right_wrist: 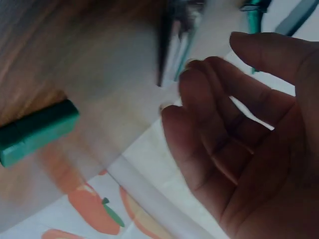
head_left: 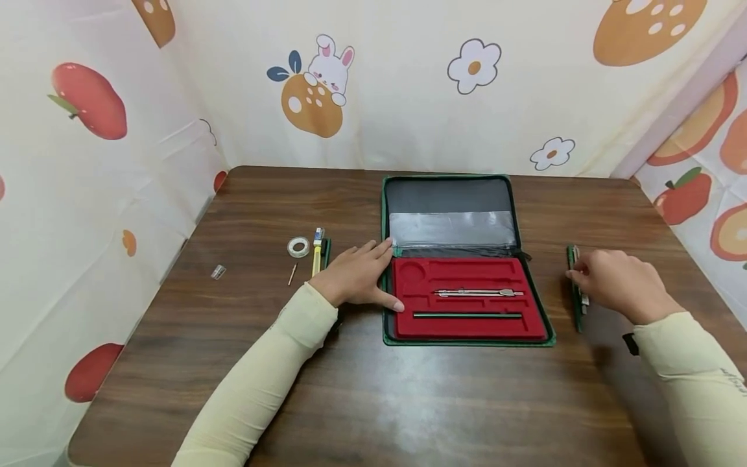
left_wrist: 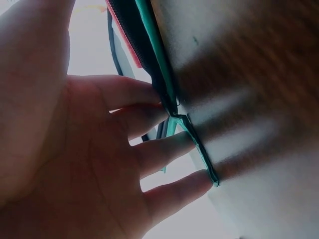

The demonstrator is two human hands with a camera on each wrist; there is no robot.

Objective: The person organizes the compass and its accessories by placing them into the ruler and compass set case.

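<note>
A green zip case (head_left: 469,342) lies unfolded on the table, with a red moulded tray (head_left: 467,267) in its near half. A silver compass (head_left: 478,293) and a dark green pencil (head_left: 467,316) sit in the tray's slots. My left hand (head_left: 357,275) rests at the case's left edge, its fingers extended along the green rim (left_wrist: 202,149). My right hand (head_left: 621,285) is over a long green item (head_left: 573,285) and a silver metal tool (right_wrist: 180,42) right of the case. Its fingers bend loosely with a gap to the thumb, nothing between them.
Left of the case are a white tape-like ring (head_left: 298,246), a yellow cutter-like tool (head_left: 317,251), a thin brown stick (head_left: 293,274) and a small clear sharpener-like piece (head_left: 218,272). A green block (right_wrist: 40,130) shows in the right wrist view. Printed curtains (head_left: 403,97) border the table.
</note>
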